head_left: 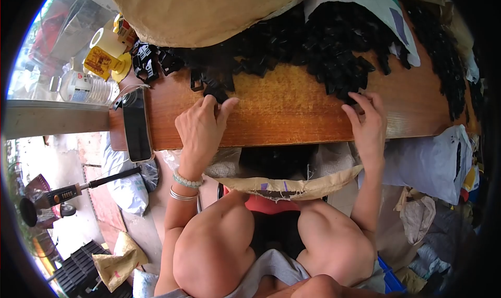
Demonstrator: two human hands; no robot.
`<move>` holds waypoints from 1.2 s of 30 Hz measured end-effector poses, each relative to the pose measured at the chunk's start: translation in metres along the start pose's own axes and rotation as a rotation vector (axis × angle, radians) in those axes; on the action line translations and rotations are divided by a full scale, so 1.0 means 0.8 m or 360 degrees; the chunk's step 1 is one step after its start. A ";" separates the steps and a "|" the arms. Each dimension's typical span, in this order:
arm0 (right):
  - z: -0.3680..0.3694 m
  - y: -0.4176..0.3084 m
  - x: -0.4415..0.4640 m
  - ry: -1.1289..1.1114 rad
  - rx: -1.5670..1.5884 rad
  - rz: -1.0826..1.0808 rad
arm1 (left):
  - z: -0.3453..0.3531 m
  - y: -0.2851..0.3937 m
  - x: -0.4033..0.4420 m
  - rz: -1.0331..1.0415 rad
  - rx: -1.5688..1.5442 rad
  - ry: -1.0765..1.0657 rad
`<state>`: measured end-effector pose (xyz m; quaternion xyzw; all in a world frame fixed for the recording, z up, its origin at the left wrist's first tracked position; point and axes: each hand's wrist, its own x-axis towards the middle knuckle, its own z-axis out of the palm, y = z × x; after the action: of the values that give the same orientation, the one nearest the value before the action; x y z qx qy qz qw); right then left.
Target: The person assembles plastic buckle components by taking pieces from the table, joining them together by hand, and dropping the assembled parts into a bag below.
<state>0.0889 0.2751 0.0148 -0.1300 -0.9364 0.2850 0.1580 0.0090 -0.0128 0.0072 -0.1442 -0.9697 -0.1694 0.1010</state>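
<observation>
Many small black plastic parts (334,53) lie heaped along the far side of the brown wooden table (276,107). My left hand (201,125) is over the table's left half, its fingers curled at a black part (215,91) and its thumb pointing outward. Its fingertips are partly hidden by the hand. At the near tip of the heap, my right hand (368,126) has thumb and index finger bent together around the edge of a black part (345,95). Below the table edge, an open sack (292,188) spreads its rim across my knees.
A phone (136,128) lies at the table's left edge, near a clear plastic bottle (81,87) and a yellow tape dispenser (102,63). A large tan sack (203,11) and a white sack (360,3) stand behind the parts. A white bag (433,160) hangs low right.
</observation>
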 end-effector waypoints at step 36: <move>0.050 -0.071 -0.029 -0.0093 0.0832 -0.0774 | -0.002 0.057 -0.021 -0.0335 -0.2245 -0.0996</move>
<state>0.0864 0.2020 0.0108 0.1497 -0.8395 0.4727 0.2221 0.0395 0.0232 0.0182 -0.1225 -0.6248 -0.7062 -0.3096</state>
